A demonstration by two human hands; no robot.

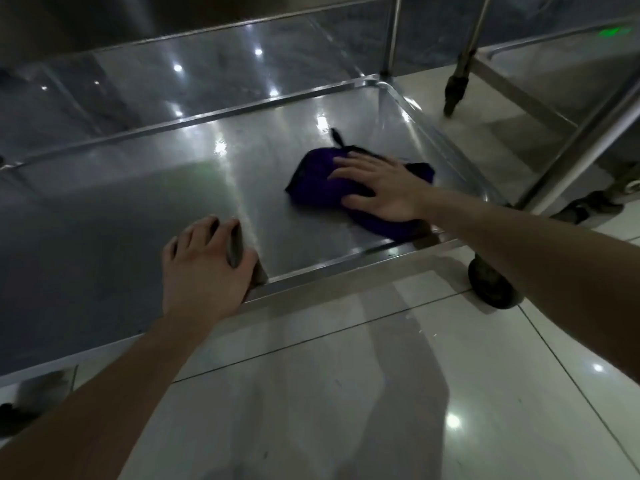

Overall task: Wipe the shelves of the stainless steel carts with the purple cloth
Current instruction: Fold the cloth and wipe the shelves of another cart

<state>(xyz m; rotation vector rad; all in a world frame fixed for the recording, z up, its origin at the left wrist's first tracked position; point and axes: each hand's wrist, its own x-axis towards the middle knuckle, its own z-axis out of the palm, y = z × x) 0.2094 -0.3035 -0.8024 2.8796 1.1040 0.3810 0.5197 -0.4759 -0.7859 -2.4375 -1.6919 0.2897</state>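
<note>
Two hands work at one low shelf (156, 202) of a stainless steel cart. The right hand (381, 188) lies flat with straight fingers on the purple cloth (311, 178) and presses it against the steel, so that a push can wipe the shelf. The left hand (204, 268), nearer to the person than the cloth, curls its fingers over the near rim, probably to stop the wheeled cart from rolling and to support the bent body. A second cart (526, 93) stands beyond the right hand.
</note>
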